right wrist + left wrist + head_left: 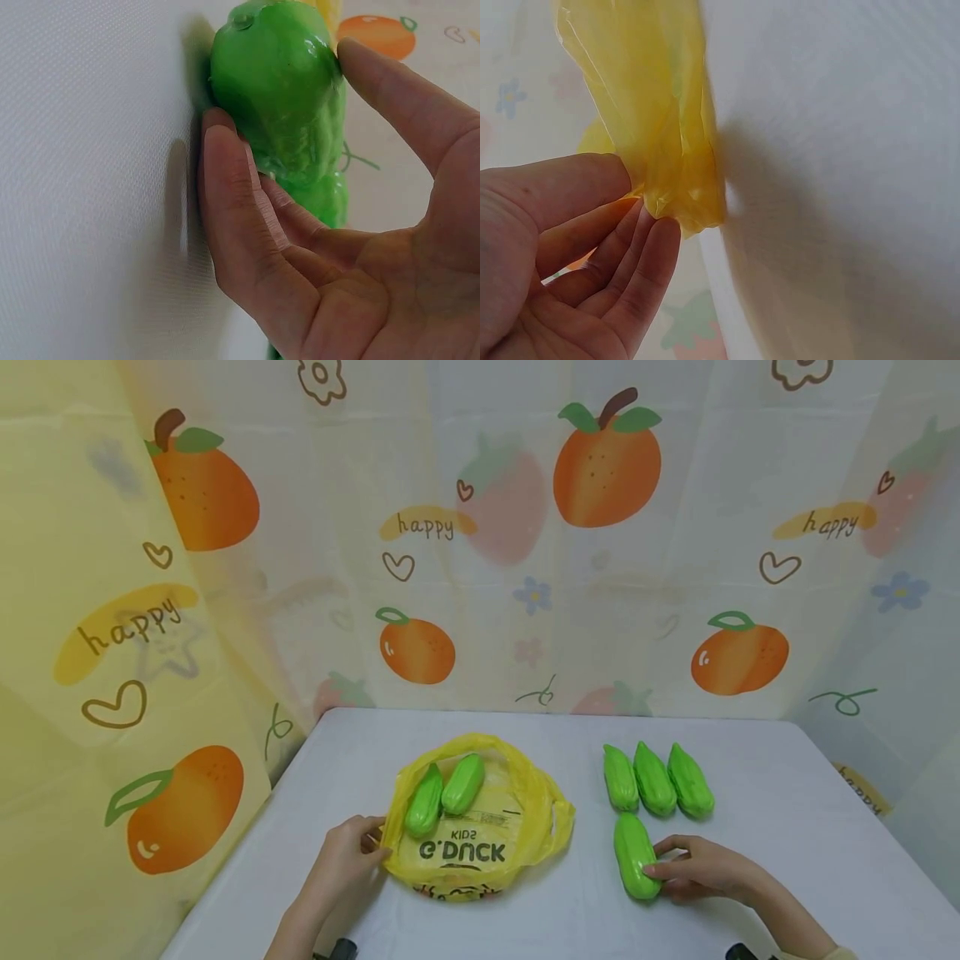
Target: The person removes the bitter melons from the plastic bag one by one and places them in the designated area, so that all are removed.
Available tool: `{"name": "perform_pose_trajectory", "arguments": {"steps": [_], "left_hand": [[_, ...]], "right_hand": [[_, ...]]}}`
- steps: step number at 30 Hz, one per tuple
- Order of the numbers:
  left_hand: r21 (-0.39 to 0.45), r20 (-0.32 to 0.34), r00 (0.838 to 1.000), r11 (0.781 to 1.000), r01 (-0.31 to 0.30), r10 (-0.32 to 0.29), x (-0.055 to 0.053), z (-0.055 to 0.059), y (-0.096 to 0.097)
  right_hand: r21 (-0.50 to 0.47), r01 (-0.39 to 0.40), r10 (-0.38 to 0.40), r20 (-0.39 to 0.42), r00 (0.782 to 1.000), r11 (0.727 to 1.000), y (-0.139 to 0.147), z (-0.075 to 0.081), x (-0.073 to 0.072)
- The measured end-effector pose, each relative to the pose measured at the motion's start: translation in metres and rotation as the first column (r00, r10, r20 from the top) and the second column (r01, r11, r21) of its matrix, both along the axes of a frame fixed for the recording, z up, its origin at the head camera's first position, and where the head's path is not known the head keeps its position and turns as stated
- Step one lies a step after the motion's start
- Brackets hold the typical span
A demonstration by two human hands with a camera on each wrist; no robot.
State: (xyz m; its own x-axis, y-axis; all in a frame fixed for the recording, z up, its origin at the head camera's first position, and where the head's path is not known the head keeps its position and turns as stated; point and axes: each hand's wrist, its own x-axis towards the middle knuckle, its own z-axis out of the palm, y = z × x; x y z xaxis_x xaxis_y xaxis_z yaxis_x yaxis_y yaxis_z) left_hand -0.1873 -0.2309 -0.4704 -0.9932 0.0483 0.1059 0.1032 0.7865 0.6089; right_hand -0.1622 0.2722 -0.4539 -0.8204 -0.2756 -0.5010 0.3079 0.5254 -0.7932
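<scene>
At the left side of the yellow plastic bag (551, 789), my left hand (347, 852) pinches the rim between thumb and fingers. The gathered film (660, 112) of the bag shows close up in the left wrist view. Inside the spread mouth lie two glossy green gourds, one (424, 802) beside the other (462, 785). My right hand (705, 867) has its thumb and fingers around the near end of another green gourd (632, 852). The right wrist view shows that gourd's rounded end (277, 60), thumb on one side and fingers on the other.
Three more green gourds (655, 781) lie side by side behind the one at my right hand. All rest on a white-covered table (555, 910). A fruit-printed curtain (480, 610) rises behind its far edge and along both sides.
</scene>
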Motion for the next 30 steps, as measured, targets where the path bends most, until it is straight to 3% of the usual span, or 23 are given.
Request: {"name": "perform_pose_trajectory", "arguments": {"steps": [16,22,30], "left_hand": [[-0.002,0.002,1.0,1.0,0.001,-0.001,0.001,0.002,0.002],[-0.009,-0.003,1.0,1.0,0.005,-0.005,0.001,0.002,0.002],[-0.01,0.007,1.0,1.0,0.001,-0.001,0.001,0.002,0.001]], "right_hand": [[0.023,0.005,-0.005,0.001,1.0,1.0,0.004,0.005,-0.002],[0.037,0.0,0.001,-0.045,0.999,0.999,0.009,0.011,-0.004],[0.043,0.049,-0.045,-0.087,0.995,0.998,0.011,0.027,-0.01]]}}
